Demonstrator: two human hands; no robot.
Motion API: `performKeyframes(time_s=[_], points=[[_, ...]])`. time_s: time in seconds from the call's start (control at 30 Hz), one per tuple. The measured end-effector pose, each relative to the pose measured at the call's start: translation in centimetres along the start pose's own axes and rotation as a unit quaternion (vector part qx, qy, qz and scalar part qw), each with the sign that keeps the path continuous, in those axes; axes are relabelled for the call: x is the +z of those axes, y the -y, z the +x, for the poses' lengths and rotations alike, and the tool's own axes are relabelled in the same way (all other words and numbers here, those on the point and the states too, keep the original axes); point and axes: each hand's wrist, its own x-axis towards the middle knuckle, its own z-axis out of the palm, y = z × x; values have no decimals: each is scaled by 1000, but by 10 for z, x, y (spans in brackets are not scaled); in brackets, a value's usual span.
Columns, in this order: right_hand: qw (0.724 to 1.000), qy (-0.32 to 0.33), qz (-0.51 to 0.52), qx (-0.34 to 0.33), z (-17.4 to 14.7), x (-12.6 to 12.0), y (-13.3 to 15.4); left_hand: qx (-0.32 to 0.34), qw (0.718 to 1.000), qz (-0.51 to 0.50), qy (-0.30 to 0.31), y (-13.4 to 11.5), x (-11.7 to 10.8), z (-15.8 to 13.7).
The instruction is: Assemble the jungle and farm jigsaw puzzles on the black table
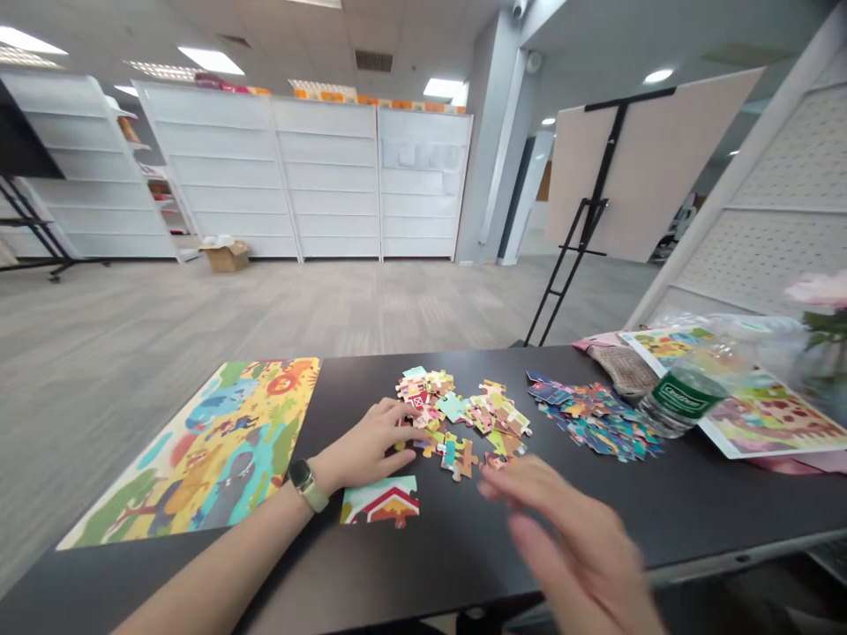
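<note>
My left hand, with a watch on its wrist, rests palm down at the left side of a loose pile of puzzle pieces. Its fingers are spread, and their tips touch or hover over pieces; I cannot tell which. In front of the pile, nearer to me, my right hand is held above the table, blurred, thumb apart from the fingers and nothing visible between them. A small joined section of puzzle, showing a red and white roof, lies just below my left hand.
A finished-looking animal picture lies on the dark table at left. Right of the pile are blue puzzle pieces, a water bottle and printed picture sheets. A black easel stand stands beyond the table.
</note>
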Motion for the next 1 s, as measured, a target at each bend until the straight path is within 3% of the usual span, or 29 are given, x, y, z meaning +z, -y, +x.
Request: performKeyframes(time_s=[0.07, 0.13, 0.3, 0.4, 0.57, 0.73, 1.0], points=[[995, 75, -6, -61, 24, 27, -2, -6, 1000, 21, 7, -2, 2, 0], [988, 127, -29, -81, 36, 53, -11, -19, 999, 31, -3, 0, 3, -1], [987, 72, -137, 50, 28, 88, -40, -71, 996, 46, -42, 13, 3, -4], [982, 50, -173, 59, 24, 91, -43, -70, 996, 37, -40, 14, 3, -4], [983, 89, -159, -2, 25, 88, -31, -26, 1000, 10, 3, 4, 3, -3], [985, 109, -132, 1, 25, 82, -27, 12, 999, -33, 38, -2, 2, -2], [984, 132, -115, -36, 27, 83, -28, -28, 999, 17, -4, 10, 5, -1]])
